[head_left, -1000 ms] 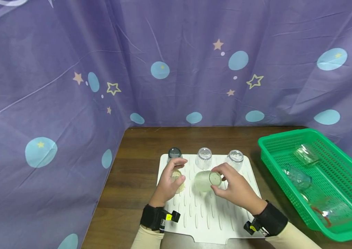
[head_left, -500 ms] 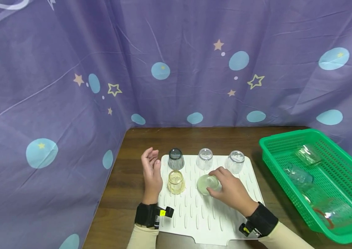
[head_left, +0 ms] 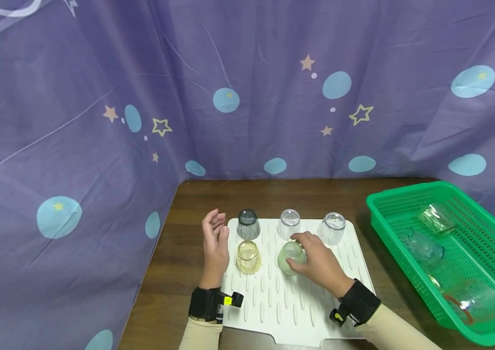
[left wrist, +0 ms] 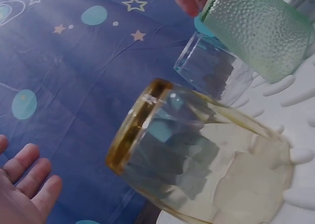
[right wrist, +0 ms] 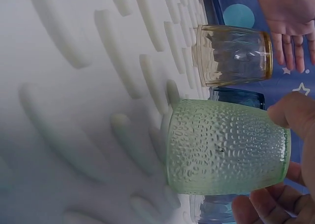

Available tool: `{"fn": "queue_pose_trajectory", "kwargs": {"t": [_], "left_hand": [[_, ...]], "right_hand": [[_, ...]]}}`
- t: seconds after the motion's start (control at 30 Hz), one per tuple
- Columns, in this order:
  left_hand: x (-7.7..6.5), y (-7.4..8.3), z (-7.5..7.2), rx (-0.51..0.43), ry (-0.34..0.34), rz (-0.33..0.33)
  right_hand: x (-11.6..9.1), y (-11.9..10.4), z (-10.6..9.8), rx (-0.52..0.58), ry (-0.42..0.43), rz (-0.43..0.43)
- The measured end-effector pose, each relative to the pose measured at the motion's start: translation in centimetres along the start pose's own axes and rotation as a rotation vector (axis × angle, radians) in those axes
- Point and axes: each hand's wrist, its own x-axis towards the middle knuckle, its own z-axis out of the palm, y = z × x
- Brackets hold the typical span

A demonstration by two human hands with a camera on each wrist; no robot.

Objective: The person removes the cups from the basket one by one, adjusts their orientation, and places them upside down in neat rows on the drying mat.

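Note:
My right hand (head_left: pixel 317 262) pinches the upper end of a pale green pebbled drinking glass (right wrist: pixel 226 147) between thumb and fingers. The glass stands upside down on a white ridged draining tray (head_left: pixel 291 311). To its left on the tray is a yellow-tinted glass (head_left: pixel 248 257), also mouth down. My left hand (head_left: pixel 215 245) hovers beside the tray's left edge, near the yellow glass, fingers loosely extended and holding nothing. Along the tray's back edge stand a dark grey glass (head_left: pixel 248 225), a clear glass (head_left: pixel 289 224) and another clear glass (head_left: pixel 332 228).
A green plastic basket (head_left: pixel 384 245) stands on the brown wooden table (head_left: pixel 164 291) to the right of the tray. Several glasses lie inside it, among them a bluish one (head_left: pixel 424 248). A purple patterned curtain (head_left: pixel 264 136) hangs behind and at the left.
The green glass has gone from tilted in the air to mouth down on the tray, right hand still on it. My left hand has moved left, away from the yellow glass.

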Motion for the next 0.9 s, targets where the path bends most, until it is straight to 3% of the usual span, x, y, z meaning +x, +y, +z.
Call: {"fn": "queue_pose_trajectory", "kwargs": {"t": [0.13, 0.4, 0.6, 0.73, 0.9], "left_hand": [[-0.2, 0.0, 0.4, 0.007, -0.046, -0.009], [-0.3, 0.1, 1.1, 0.043, -0.090, 0.018], [-0.5, -0.1, 0.7, 0.024, -0.104, 0.022], [-0.5, 0.1, 0.3, 0.009, -0.103, 0.030], [-0.1, 0.6, 0.1, 0.004, -0.100, 0.028]], "right_hand": [[-0.2, -0.1, -0.1, 0.011, -0.002, 0.024], [-0.2, -0.1, -0.4, -0.033, -0.013, -0.011], [0.1, -0.8, -0.8, -0.046, -0.052, -0.015], [0.3, -1.2, -1.0, -0.038, -0.095, 0.036], [0.1, -0.9, -2.2, -0.016, -0.071, 0.053]]}}
